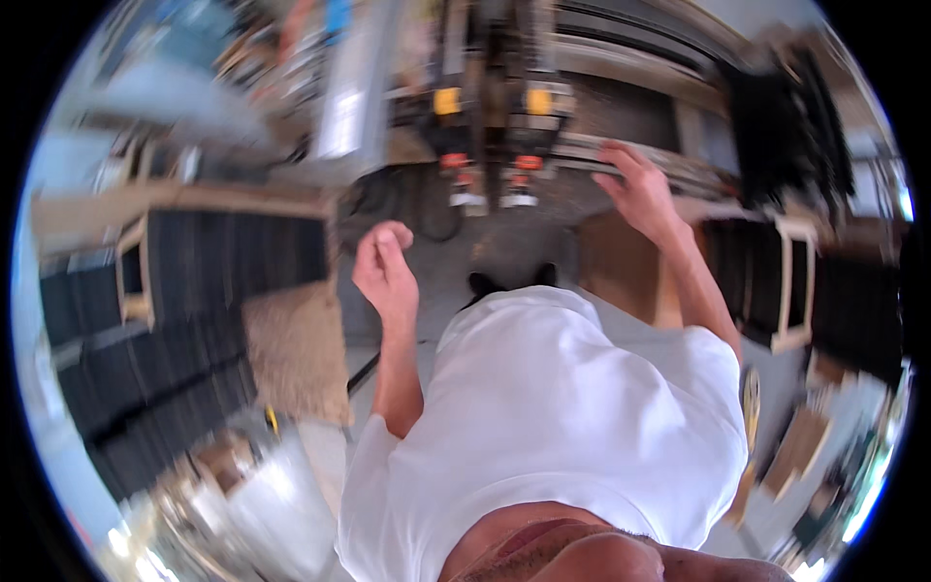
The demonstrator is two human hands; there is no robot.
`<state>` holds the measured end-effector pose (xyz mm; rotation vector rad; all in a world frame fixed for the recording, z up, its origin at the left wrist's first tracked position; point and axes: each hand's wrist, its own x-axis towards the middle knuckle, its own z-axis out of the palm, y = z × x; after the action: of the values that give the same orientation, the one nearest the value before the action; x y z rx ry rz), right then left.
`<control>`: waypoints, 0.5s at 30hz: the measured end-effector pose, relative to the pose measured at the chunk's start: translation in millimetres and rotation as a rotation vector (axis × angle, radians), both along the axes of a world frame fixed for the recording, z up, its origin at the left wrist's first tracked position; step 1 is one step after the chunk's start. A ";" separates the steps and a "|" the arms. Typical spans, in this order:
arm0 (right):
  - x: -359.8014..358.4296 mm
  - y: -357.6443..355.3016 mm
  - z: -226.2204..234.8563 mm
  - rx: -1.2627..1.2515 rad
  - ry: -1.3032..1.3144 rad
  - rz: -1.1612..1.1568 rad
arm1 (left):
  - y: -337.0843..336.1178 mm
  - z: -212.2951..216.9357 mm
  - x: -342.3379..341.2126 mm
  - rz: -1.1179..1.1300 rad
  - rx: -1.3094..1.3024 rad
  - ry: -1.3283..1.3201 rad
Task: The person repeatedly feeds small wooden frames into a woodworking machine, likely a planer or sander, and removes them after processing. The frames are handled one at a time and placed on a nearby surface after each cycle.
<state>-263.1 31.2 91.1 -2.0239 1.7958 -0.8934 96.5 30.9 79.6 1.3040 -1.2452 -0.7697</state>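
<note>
My left hand (385, 272) hangs in the air to the left of my body, its fingers curled in and the thumb lying against them. Nothing shows in it. On the other side my right hand (642, 194) reaches forward, thumb and fingers apart, holding nothing. It is nearest to the metal rails of a machine (543, 101), which has yellow blocks and red-orange parts along its two upright columns. A gap separates both hands from the machine. Motion blur smears much of the surroundings.
Stacks of dark panels (233, 257) stand at the left, beside a brown board (296, 349). At the right are a brown panel (621, 262) and more dark stacks with a pale wooden frame (795, 281). A long pale metal beam (351, 97) runs ahead at the left.
</note>
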 end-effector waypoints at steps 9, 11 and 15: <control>-165.0 142.0 77.2 -0.190 0.599 -0.661 | 7.5 -78.3 -144.9 -0.481 0.379 0.147; -185.7 176.9 79.9 -0.033 0.615 -0.774 | -5.9 -78.6 -157.1 -0.474 0.394 0.166; -200.5 231.2 65.0 0.349 0.390 -0.953 | -31.0 -72.2 -171.6 -0.412 0.417 0.240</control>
<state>-463.6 262.4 156.1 -1.1172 2.9525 -0.3094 -75.1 -0.1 7.4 1.2424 -1.2089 -1.4994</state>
